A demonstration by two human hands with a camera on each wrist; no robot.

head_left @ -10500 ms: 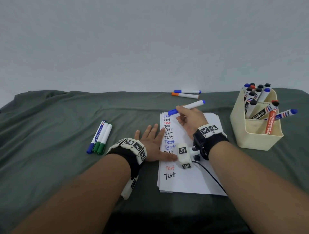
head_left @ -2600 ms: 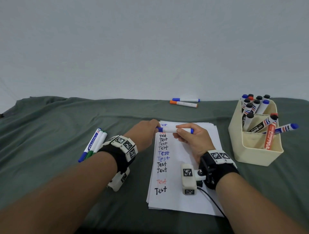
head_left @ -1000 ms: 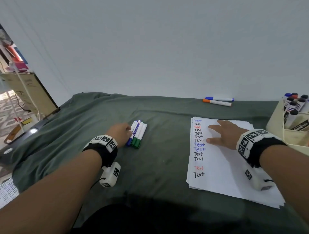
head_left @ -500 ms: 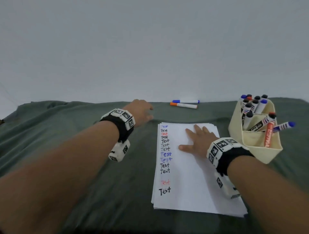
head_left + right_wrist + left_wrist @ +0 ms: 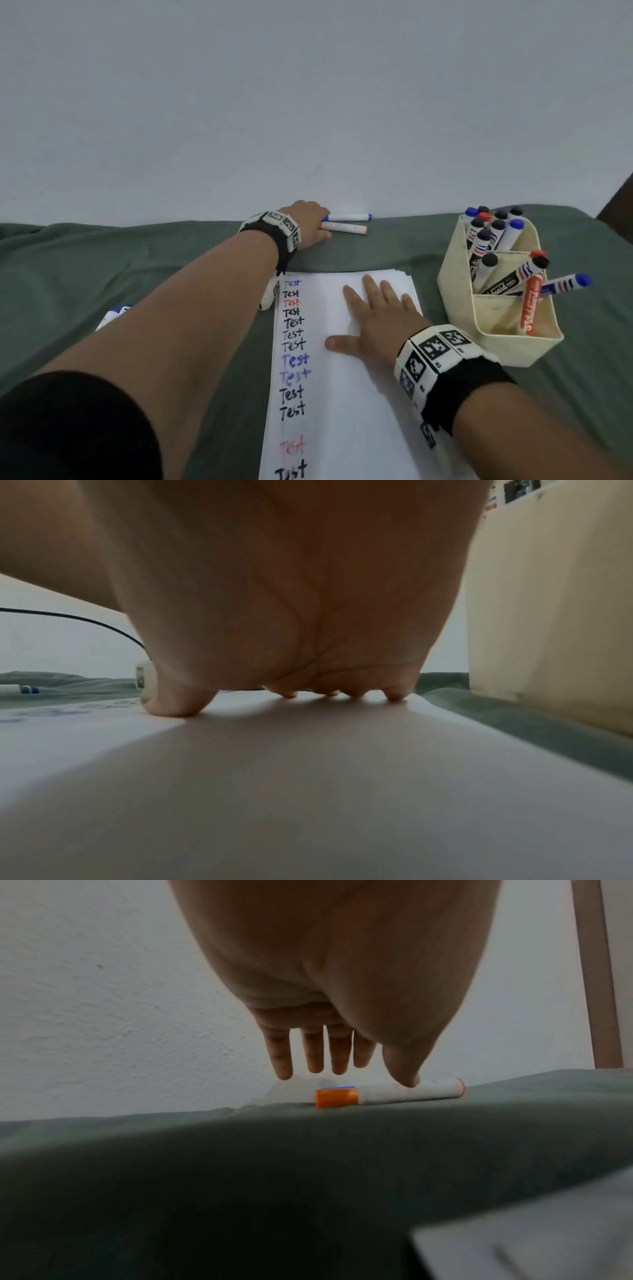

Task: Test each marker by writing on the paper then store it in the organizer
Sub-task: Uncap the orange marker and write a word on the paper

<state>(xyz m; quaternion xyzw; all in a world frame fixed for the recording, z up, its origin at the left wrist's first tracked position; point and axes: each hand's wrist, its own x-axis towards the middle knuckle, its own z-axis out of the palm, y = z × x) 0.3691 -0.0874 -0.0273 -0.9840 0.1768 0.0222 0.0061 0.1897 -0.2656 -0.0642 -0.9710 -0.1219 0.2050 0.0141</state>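
Observation:
My left hand (image 5: 310,221) reaches to the table's far edge, over the left ends of two markers lying side by side. The orange-capped marker (image 5: 346,228) lies nearer, the blue-capped marker (image 5: 349,217) behind it. In the left wrist view the fingers (image 5: 311,1053) hang straight above the orange-capped marker (image 5: 387,1093), and the thumb touches its white barrel. My right hand (image 5: 375,317) lies flat on the white paper stack (image 5: 342,394), fingers spread. A column of "Test" words runs down the paper's left side. The cream organizer (image 5: 507,339) stands at right with several markers in it.
A green cloth (image 5: 137,267) covers the table, and a white wall rises right behind the two far markers. More markers (image 5: 114,313) lie at left, mostly hidden by my left forearm. The organizer's wall (image 5: 548,601) stands close to my right hand.
My left hand has left the markers on the left and stretched forward to the two markers by the wall. My right hand has stayed flat on the paper.

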